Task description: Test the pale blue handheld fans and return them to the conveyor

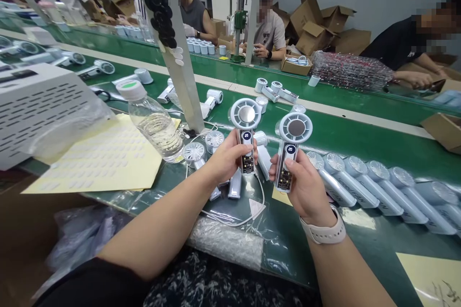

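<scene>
My left hand (230,156) is closed around the handle of a light-blue handheld fan (246,114), its thumb on the front below a small display reading 20. In my right hand (304,180) is a second handheld fan (296,127), also upright with 20 lit and the thumb pressed on its front. Both handles show a dark circuit board through the lower front. A white cable (262,194) runs from the base of the left fan down to the bench. Behind and below my hands lie more fans (235,184), partly hidden.
A row of fans (363,182) lies on the right. To the left stand a water bottle (154,122), yellow sticker sheets (108,168) and a slotted white box (46,105). A slanted metal post (182,81) rises ahead. Beyond the green belt (360,115), several people work.
</scene>
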The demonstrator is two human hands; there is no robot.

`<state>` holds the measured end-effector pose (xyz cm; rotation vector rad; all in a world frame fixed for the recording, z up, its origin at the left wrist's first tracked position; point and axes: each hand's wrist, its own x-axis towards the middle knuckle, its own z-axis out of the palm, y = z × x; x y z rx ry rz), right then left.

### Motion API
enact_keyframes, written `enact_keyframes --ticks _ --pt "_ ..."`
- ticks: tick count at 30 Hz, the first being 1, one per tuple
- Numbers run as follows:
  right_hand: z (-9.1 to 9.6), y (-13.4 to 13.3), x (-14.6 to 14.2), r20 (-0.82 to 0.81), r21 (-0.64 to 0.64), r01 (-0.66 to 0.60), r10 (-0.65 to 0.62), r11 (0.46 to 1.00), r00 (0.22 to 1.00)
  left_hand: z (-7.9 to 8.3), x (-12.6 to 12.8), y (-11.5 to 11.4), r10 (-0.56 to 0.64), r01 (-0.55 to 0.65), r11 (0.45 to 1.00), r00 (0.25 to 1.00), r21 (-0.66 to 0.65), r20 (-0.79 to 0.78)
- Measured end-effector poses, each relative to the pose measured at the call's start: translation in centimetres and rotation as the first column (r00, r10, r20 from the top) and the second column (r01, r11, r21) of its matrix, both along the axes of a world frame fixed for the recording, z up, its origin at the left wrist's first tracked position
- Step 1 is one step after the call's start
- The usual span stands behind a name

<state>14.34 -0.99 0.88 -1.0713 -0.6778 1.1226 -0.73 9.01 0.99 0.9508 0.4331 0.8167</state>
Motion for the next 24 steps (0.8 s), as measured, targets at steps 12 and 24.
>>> enact_keyframes --ticks 12,24 --pt "0.1 0.0 0.0 -0.072 0.021 -0.066 0.067 0.998 0.995 -1.4 0.5 0.5 -0.176 0.173 0.975 0.984 0.139 0.007" --pt "0.2 0.5 -0.3 -0.057 0.07 -0.1 0.104 0.993 0.993 -1.0 0.3 0.1 -0.21 0.209 0.964 0.978 0.166 -0.014"
